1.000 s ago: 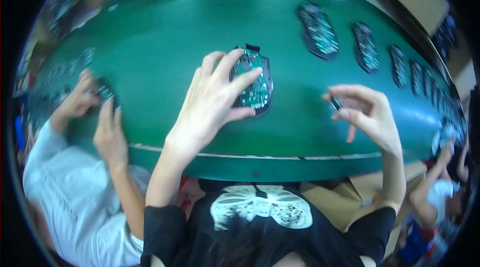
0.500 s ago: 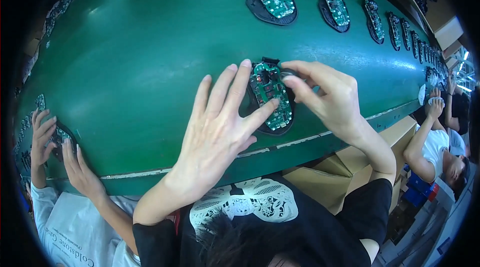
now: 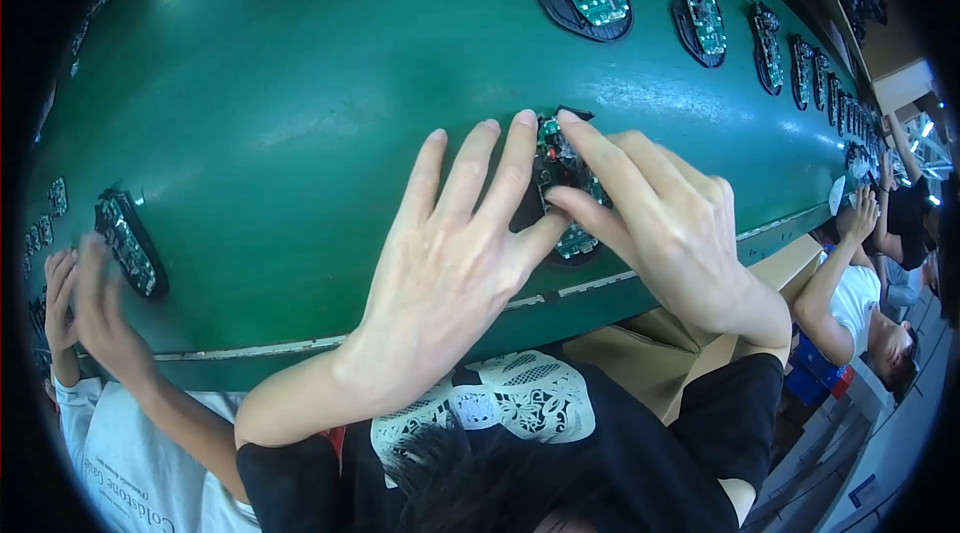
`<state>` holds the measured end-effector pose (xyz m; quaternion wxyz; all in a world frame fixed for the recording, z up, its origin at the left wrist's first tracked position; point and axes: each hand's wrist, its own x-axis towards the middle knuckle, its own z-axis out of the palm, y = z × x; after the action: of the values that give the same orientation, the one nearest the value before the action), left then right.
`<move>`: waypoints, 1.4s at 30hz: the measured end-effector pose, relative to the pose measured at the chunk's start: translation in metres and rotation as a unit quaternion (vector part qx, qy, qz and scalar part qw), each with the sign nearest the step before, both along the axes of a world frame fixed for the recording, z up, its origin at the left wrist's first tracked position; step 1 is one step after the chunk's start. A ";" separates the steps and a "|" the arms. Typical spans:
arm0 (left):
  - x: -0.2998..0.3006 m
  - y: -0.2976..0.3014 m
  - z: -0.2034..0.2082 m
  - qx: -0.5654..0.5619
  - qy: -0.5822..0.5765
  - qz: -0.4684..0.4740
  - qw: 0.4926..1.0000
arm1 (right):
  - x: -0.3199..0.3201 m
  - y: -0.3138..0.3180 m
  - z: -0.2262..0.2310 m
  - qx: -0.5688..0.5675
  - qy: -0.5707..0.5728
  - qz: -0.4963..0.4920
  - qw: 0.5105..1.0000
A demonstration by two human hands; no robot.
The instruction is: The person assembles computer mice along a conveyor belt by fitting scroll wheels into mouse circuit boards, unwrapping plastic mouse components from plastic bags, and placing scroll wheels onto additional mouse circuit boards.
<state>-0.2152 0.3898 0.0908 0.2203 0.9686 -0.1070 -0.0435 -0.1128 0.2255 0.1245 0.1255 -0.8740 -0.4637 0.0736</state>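
Observation:
A black handheld shell with a green circuit board (image 3: 578, 241) lies on the green work surface, partly covered by both my hands. My left hand (image 3: 450, 218) is open along its left side, fingers stretched and spread. The left index fingertip reaches the shell's upper edge, and the thumb rests by the board's lower part. Over the board's upper right arches my right hand (image 3: 670, 203). Its index fingertip is near the top end and its thumb touches the middle, with board showing between them. The dark round piece is not clearly visible beneath the hand.
Farther up the green table (image 3: 300, 163) more shells with boards (image 3: 697, 8) stand in a line running right. At left a co-worker's blurred hand (image 3: 105, 318) is beside another shell (image 3: 130, 243). Cardboard boxes (image 3: 630, 358) sit below the table edge, and other people work at far right.
My right hand has swung from pinching a dark round piece beside the board to lying over the board. My left thumb has drawn back down. The co-worker's hand has left the shell at left.

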 end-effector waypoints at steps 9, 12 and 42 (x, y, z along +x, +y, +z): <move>0.006 -0.005 -0.001 0.007 -0.014 -0.011 1.000 | 0.024 -0.003 0.006 -0.043 0.049 0.079 0.995; 0.007 -0.005 -0.003 0.006 -0.012 -0.015 1.000 | 0.026 0.000 0.004 -0.029 0.044 0.093 0.994; 0.010 -0.014 -0.005 0.053 -0.007 -0.023 0.998 | -0.011 -0.073 -0.034 0.157 0.155 -0.076 0.972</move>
<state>-0.2055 0.3760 0.0862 0.1667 0.9765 -0.1283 -0.0471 -0.1239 0.1523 0.0909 0.3367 -0.8538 -0.3770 0.1245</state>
